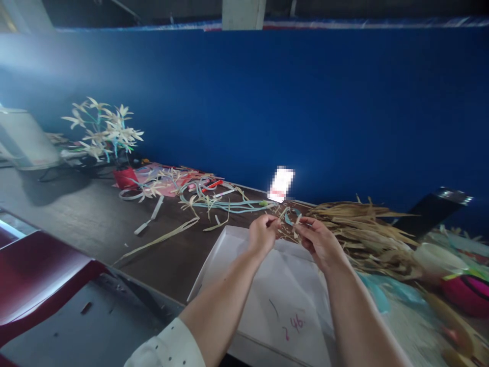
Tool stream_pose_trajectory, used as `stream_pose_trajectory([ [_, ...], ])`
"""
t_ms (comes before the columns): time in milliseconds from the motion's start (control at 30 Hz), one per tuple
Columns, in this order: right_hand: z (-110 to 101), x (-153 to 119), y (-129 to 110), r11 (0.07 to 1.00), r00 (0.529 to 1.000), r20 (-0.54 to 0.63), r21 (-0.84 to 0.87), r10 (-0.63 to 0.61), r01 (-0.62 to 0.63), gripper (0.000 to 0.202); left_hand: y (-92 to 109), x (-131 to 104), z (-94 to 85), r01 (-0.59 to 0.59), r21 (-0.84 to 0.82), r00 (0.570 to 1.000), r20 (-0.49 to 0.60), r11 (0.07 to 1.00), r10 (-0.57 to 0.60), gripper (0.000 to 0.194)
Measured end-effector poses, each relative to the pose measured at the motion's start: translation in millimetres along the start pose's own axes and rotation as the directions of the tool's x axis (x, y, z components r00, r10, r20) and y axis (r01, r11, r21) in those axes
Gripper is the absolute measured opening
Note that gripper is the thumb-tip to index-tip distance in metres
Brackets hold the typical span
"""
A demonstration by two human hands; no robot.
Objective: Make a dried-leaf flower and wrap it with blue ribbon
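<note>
My left hand (263, 234) is closed in a pinch above the far edge of a white box lid (278, 295). Whatever lies between its fingertips is too small to make out. Close beside it, my right hand (320, 240) pinches a curled blue-green strip (288, 218), with a pale scrap at the fingertips. Pale dry shreds (282, 232) are scattered on the table just beyond both hands. Thin light-green stems (240, 205) lie to the left of them. On the right is a heap of dried brown husks (367, 224).
A phone (281, 184) with a blurred bright screen leans on the blue partition (244, 102). Pale artificial flowers (114, 127) stand in a red pot (125, 178) at left. A red chair (42, 270) is at lower left, a pale bowl (439, 262) at right.
</note>
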State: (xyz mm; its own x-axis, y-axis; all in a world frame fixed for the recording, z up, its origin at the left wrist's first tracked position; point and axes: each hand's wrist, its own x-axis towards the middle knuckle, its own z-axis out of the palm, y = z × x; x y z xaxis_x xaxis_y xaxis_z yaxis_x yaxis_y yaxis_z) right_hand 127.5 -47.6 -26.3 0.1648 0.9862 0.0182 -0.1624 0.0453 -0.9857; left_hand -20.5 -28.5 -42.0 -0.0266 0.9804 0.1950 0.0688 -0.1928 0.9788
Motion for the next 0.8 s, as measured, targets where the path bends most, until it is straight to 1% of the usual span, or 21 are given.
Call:
stream_pose_trajectory([
  [133, -3, -4, -1, 0.999, 0.999, 0.049, 0.050, -0.022, 0.019, 0.057, -3, 1, 0.3, -0.038, 0.034, 0.999, -0.016, 0.999, 0.039, 0.021],
  [267, -6, -7, -2, 0.999, 0.998, 0.050, 0.029, -0.039, 0.037, 0.061, -5, 2, -0.4, -0.044, 0.027, 0.999, -0.009, 0.999, 0.044, 0.022],
  [333, -8, -7, -2, 0.998, 0.998, 0.039, -0.041, -0.048, 0.049, 0.063, -5, 3, -1.2, -0.043, 0.020, 0.999, -0.009, 0.999, 0.043, 0.022],
  [400, -11, -6, 1, 0.984, 0.998, 0.027, -0.164, -0.060, 0.064, 0.066, -5, 3, -1.8, -0.042, 0.031, 0.999, -0.019, 0.999, 0.043, 0.022],
  [467, -15, -4, 4, 0.943, 0.997, 0.019, -0.322, -0.075, 0.077, 0.064, -5, 2, -2.2, -0.048, 0.047, 0.998, -0.028, 0.998, 0.049, 0.022],
  [567, -19, -2, 8, 0.853, 0.996, 0.057, -0.515, -0.067, 0.087, 0.055, -3, 1, -2.0, -0.045, 0.030, 0.999, -0.029, 0.999, 0.045, 0.022],
  [633, -20, -1, 10, 0.806, 0.993, 0.103, -0.583, -0.054, 0.104, 0.051, -1, 0, -1.8, -0.027, 0.001, 0.999, -0.025, 1.000, 0.027, 0.021],
  [700, -22, 0, 11, 0.765, 0.988, 0.134, -0.628, -0.076, 0.144, 0.052, 2, -2, -1.9, -0.014, -0.017, 1.000, -0.022, 1.000, 0.014, 0.019],
  [767, -23, 0, 10, 0.734, 0.986, 0.112, -0.659, -0.122, 0.166, 0.053, 3, -2, -2.0, -0.012, -0.020, 1.000, -0.022, 1.000, 0.012, 0.019],
  [800, -25, 0, 9, 0.730, 0.989, 0.067, -0.668, -0.134, 0.144, 0.053, 3, -2, -2.0, -0.014, -0.017, 1.000, -0.022, 1.000, 0.013, 0.019],
])
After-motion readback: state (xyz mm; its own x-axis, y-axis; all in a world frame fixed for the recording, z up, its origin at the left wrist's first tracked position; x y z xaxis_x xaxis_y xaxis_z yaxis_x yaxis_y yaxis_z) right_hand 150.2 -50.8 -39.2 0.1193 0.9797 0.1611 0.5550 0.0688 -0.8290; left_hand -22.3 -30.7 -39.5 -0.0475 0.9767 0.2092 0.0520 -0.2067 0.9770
